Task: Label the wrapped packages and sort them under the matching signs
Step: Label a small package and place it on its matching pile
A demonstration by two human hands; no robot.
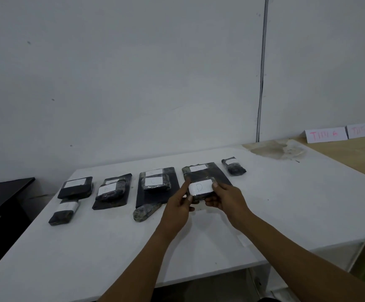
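Note:
A small dark wrapped package with a white label marked D (pixel 200 188) is held between both hands, just above the front of a larger flat dark package (pixel 205 172). My left hand (pixel 178 205) grips its left side with the forefinger stretched up along the label's edge. On its right side is my right hand (pixel 225 198), thumb on the label's upper corner. Other labelled dark packages lie in a row to the left: one marked C (pixel 155 182) on a flat one, one marked B (pixel 109 189), and one with a blank-looking label (pixel 75 186).
The white table (pixel 286 203) also carries an unlabelled wrapped roll (pixel 145 211), a small package at the front left (pixel 65 211) and another at the back right (pixel 233 166). Two white signs with red writing (pixel 326 134) stand on a wooden surface at far right. A dark table (pixel 3 192) stands at left.

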